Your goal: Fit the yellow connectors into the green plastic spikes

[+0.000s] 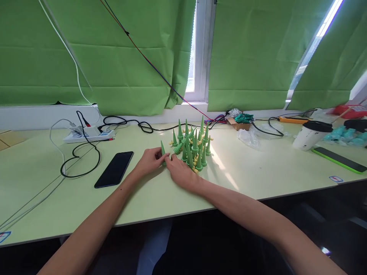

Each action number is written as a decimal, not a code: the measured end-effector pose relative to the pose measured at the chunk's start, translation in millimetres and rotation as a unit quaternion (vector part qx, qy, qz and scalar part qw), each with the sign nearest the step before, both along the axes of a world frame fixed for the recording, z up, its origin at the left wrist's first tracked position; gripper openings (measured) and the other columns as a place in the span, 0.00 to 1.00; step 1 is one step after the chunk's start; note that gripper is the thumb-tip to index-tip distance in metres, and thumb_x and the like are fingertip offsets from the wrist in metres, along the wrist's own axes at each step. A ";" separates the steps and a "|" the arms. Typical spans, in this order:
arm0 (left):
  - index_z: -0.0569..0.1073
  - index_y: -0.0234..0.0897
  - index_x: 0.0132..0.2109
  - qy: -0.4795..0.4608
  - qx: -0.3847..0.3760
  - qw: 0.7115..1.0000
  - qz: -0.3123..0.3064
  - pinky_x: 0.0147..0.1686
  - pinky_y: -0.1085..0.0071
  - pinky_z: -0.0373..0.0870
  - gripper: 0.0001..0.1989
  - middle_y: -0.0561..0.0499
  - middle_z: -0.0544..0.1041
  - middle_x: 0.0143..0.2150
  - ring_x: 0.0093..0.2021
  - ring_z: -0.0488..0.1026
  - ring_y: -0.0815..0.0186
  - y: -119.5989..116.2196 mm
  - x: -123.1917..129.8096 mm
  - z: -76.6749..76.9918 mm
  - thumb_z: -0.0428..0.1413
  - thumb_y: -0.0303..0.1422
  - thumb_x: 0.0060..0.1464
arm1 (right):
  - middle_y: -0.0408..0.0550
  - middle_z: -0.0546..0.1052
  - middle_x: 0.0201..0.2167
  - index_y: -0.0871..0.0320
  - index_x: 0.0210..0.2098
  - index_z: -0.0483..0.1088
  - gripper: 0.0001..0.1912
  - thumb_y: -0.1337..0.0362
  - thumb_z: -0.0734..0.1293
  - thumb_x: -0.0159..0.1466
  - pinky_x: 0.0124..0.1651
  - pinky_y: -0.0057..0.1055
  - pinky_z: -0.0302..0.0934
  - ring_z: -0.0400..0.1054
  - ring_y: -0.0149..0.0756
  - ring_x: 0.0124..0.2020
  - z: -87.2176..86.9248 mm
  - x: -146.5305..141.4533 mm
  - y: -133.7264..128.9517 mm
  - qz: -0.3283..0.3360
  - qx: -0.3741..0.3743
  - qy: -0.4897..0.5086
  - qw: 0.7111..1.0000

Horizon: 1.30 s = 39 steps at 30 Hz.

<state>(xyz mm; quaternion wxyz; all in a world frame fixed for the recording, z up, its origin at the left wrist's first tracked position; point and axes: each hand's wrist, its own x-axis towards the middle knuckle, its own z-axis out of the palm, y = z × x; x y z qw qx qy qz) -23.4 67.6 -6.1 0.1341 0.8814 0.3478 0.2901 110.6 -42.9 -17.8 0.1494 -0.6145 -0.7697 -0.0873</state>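
My left hand point(151, 161) pinches a green pointed cone point(163, 147) between thumb and fingers, its tip upward, just above the table. My right hand point(180, 171) is closed, its fingertips meeting the lower part of that cone; whatever they grip is hidden. Right behind my right hand stands a cluster of similar green cones point(195, 143), most upright on flared bases, one tilted toward the left. Small yellow pieces point(195, 169) lie or stick out among their bases, too small to make out exactly.
A black phone point(114, 170) lies left of my hands, near a white power strip point(89, 134) with looping cables. To the right are a crumpled plastic bag point(248, 138), a small cardboard box point(238, 123), a white cup point(312, 135) with black lid and a green-edged phone point(340, 159).
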 end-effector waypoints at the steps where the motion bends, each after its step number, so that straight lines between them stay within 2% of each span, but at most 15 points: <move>1: 0.62 0.35 0.22 -0.002 -0.004 1.000 -0.001 0.24 0.73 0.51 0.19 0.56 0.63 0.18 0.22 0.56 0.71 0.0 0.1 0.0 0.53 0.43 0.54 | 0.60 0.70 0.46 0.68 0.60 0.57 0.26 0.80 0.53 0.63 0.38 0.34 0.70 0.73 0.40 0.37 -1.2 1.3 0.3 0.004 -0.002 0.019 1.000; 6: 0.64 0.35 0.23 -0.005 -0.016 1.000 -0.006 0.24 0.73 0.52 0.17 0.56 0.63 0.19 0.23 0.56 0.71 1.7 -0.8 -0.7 0.53 0.42 0.53 | 0.59 0.70 0.47 0.64 0.63 0.54 0.25 0.75 0.54 0.66 0.42 0.37 0.69 0.72 0.42 0.41 -5.3 4.5 4.8 0.011 -0.023 0.082 0.996; 12: 0.64 0.35 0.23 -0.001 -0.021 1.000 -0.008 0.24 0.73 0.52 0.18 0.55 0.63 0.19 0.23 0.56 0.71 3.3 -1.0 -0.9 0.52 0.44 0.54 | 0.58 0.70 0.46 0.63 0.62 0.55 0.23 0.73 0.55 0.67 0.42 0.38 0.68 0.70 0.42 0.42 -10.1 5.6 10.4 0.014 -0.028 0.122 0.992; 19: 0.66 0.35 0.25 0.004 -0.038 0.999 0.010 0.25 0.73 0.54 0.21 0.53 0.66 0.21 0.24 0.58 0.70 3.6 -0.6 0.0 0.51 0.47 0.55 | 0.56 0.70 0.43 0.63 0.55 0.62 0.17 0.73 0.55 0.68 0.44 0.38 0.67 0.69 0.41 0.42 -11.3 7.5 12.1 0.025 -0.020 0.180 0.983; 25: 0.65 0.35 0.23 -0.006 -0.046 0.999 0.015 0.23 0.73 0.53 0.22 0.54 0.64 0.19 0.23 0.57 0.70 1.5 -0.1 1.5 0.51 0.48 0.54 | 0.51 0.71 0.38 0.60 0.51 0.63 0.14 0.72 0.57 0.67 0.40 0.33 0.65 0.67 0.38 0.38 -14.9 10.4 18.1 0.031 -0.009 0.211 0.977; 32: 0.69 0.34 0.29 -0.008 -0.055 0.998 -0.003 0.25 0.73 0.56 0.22 0.52 0.68 0.24 0.25 0.60 0.69 5.2 -1.6 -0.5 0.48 0.48 0.58 | 0.50 0.70 0.39 0.60 0.44 0.63 0.08 0.72 0.56 0.68 0.39 0.31 0.62 0.66 0.36 0.38 -13.4 9.2 18.8 0.033 0.036 0.244 0.968; 39: 0.63 0.35 0.23 -0.028 -0.053 0.998 -0.006 0.23 0.73 0.50 0.22 0.56 0.58 0.20 0.23 0.54 0.71 -2.0 -1.7 5.0 0.50 0.47 0.57 | 0.46 0.72 0.34 0.58 0.43 0.61 0.08 0.70 0.53 0.70 0.35 0.28 0.58 0.66 0.34 0.32 -7.9 7.5 16.3 0.042 0.063 0.278 0.957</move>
